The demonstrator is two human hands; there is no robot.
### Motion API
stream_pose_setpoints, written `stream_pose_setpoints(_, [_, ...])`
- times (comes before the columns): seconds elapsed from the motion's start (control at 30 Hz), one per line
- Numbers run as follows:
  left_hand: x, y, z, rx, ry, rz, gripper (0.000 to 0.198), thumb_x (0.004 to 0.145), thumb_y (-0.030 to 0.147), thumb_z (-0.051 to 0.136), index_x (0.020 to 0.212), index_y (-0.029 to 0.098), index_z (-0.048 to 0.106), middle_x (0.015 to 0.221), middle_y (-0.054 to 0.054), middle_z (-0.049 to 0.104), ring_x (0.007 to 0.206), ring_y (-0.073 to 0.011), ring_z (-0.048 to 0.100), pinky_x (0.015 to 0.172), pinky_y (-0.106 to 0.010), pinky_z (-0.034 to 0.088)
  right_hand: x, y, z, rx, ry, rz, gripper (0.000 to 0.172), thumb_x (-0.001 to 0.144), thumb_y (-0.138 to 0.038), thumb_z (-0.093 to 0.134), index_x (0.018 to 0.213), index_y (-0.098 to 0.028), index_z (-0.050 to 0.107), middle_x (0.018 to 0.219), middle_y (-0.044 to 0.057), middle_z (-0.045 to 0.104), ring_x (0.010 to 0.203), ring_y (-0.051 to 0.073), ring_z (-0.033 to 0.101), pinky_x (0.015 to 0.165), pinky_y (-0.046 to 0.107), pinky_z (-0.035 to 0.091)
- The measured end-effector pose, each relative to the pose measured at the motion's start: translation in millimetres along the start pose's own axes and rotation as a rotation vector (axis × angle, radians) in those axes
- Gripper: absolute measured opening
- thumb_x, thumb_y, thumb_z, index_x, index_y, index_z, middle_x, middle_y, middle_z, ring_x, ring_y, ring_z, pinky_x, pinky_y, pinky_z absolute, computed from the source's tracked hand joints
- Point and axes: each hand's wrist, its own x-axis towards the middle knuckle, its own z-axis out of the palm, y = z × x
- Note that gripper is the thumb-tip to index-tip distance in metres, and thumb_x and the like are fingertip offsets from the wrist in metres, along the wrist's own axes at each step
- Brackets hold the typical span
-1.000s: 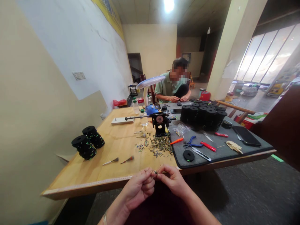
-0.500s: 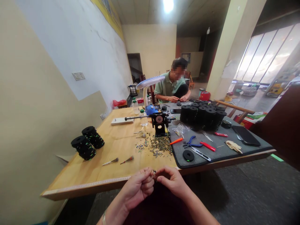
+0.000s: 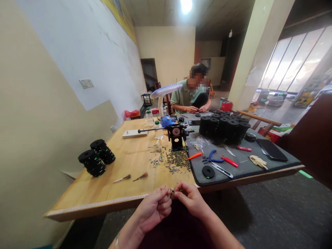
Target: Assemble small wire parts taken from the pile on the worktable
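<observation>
My left hand [image 3: 157, 204] is closed in a pinch just off the table's front edge, with a small dark, shiny piece [image 3: 172, 190] at its fingertips. From the other side my right hand [image 3: 190, 199] pinches the same piece between thumb and forefinger. What exactly the piece is stays too small to tell. On the table beyond lies a spread of small dark-and-gold pieces [image 3: 178, 159], with tiny coloured bits [image 3: 157, 160] to its left. Two slim tools with bristle-like tufts [image 3: 141, 176] lie left of my hands.
A black winding device [image 3: 176, 133] stands behind the pieces, beside a lamp [image 3: 166, 90]. Black foam spools stand left [image 3: 92, 162] and right [image 3: 225, 128]. Blue pliers [image 3: 213, 157], a red-handled tool [image 3: 230, 162] and snips [image 3: 222, 170] lie on the grey mat. A co-worker [image 3: 181, 98] sits opposite.
My right hand's thumb and forefinger have closed onto the small piece; before, they were spread apart beside it. My left hand has shifted very slightly right.
</observation>
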Motion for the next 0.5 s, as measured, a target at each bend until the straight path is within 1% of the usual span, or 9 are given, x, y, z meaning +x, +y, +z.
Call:
stream_pose_setpoints(0.17, [-1.4, 3.5, 1.2, -0.014, -0.018, 0.02, 0.03, 0.068, 0.03, 0.078, 0.066, 0.012, 0.054, 0.05, 0.011, 0.023, 0.042, -0.0016, 0.015, 0.042, -0.016, 0.015, -2.0, 6.2, 0.7, 0.015, 0.009, 0.008, 0.019, 0.083, -0.034, 0.06, 0.075, -0.017, 0.062, 0.07, 0.002, 0.068, 0.069, 0.016, 0.062, 0.069, 0.028, 0.048])
stream_pose_setpoints(0.3, [-1.6, 2.8, 1.9, 0.006, -0.01, 0.002, 0.03, 0.07, 0.029, 0.076, 0.065, 0.013, 0.051, 0.049, 0.011, 0.023, 0.042, -0.0019, 0.014, 0.042, -0.016, 0.014, -2.7, 8.3, 1.4, 0.008, 0.014, 0.018, 0.018, 0.081, -0.035, 0.063, 0.076, -0.018, 0.065, 0.071, 0.003, 0.069, 0.07, 0.017, 0.062, 0.069, 0.029, 0.049])
stream_pose_setpoints(0.5, [-0.6, 0.1, 2.6, 0.066, 0.004, -0.002, 0.03, 0.072, 0.03, 0.074, 0.066, 0.013, 0.051, 0.049, 0.012, 0.023, 0.042, -0.0022, 0.014, 0.042, -0.017, 0.013, -1.0, 4.1, 1.2, 0.013, 0.007, 0.003, 0.016, 0.08, -0.033, 0.064, 0.086, -0.018, 0.065, 0.081, 0.004, 0.071, 0.076, 0.018, 0.064, 0.072, 0.03, 0.05])
